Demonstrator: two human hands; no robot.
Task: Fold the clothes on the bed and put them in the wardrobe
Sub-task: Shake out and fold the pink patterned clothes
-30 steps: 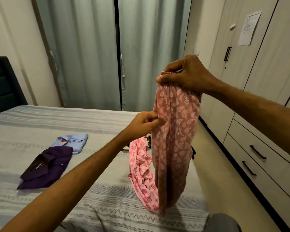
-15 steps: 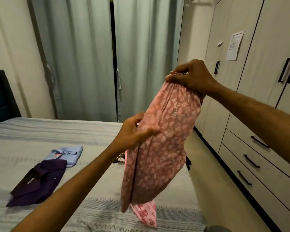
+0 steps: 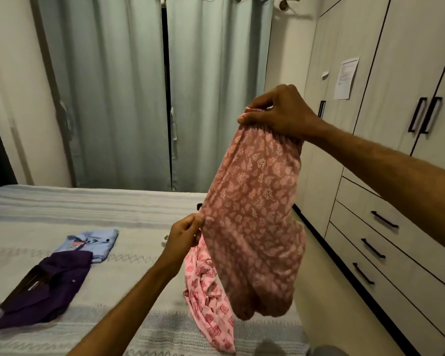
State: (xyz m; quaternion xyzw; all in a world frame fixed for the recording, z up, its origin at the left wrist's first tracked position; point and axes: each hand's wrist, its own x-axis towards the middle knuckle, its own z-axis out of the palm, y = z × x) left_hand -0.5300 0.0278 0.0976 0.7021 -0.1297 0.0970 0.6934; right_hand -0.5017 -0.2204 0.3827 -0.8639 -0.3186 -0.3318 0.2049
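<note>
Two hands work one garment: the right hand [image 3: 280, 114] is raised in front of the wardrobe [image 3: 396, 73], fingers curled and pinching the gathered top edge of the dusty-pink floral garment [image 3: 252, 214], while the left hand [image 3: 184, 236] sits lower and pinches that cloth's left edge; the hands are well apart, one high and one low, and the cloth hangs between and below them, above the right side of the bed [image 3: 88, 209], its rounded lower end clear of the cover; what kind of garment it is cannot be told, since it is bunched and doubled. One lighter pink printed garment [image 3: 208, 299] trails down beneath the left hand and behind the floral one; its upper part is hidden, so whether the left hand also holds it cannot be made out. Two folded shirts lie on the left part of the bed, just beside each other: one purple shirt [image 3: 46, 289] nearer, one light-blue shirt [image 3: 93, 241] behind it, touching or slightly overlapped. Three drawers [image 3: 385, 242] with dark handles are visible in the wardrobe's lower part, though the frame cuts them off at the right; one sheet of paper [image 3: 346, 78] is stuck on a door, its print too small to read; two curtains [image 3: 139, 86] hang shut behind the bed.
</note>
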